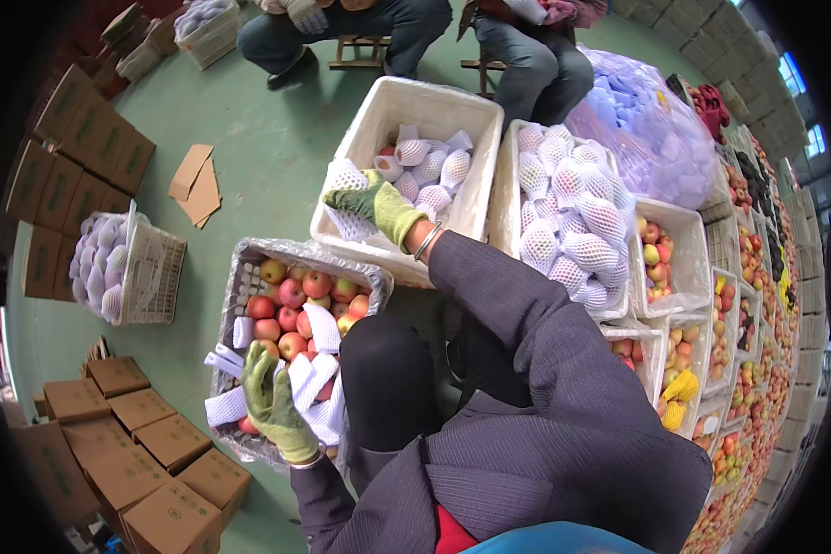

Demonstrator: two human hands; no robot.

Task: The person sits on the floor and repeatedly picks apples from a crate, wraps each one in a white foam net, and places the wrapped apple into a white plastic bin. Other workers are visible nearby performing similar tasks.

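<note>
My right hand (381,201), in a green knitted glove, grips a white foam net sleeve (346,176) over the near left corner of a large white crate (485,131). Whether an apple is inside that sleeve is hidden. Several net-wrapped apples (429,166) lie in this crate. My left hand (273,395), gloved too, has its fingers apart and holds nothing visible. Below it, a plastic-lined crate (381,277) contains bare red and yellow apples (291,294). Loose foam sleeves (311,381) lie on those apples, beside my left hand.
On the right, a crate is heaped with wrapped apples (568,201); beyond stands a bag of foam sleeves (651,131). Rows of apple crates (678,353) continue rightward. Cardboard boxes (145,415) and a white basket (156,270) stand left. Two people (401,34) sit opposite on low stools.
</note>
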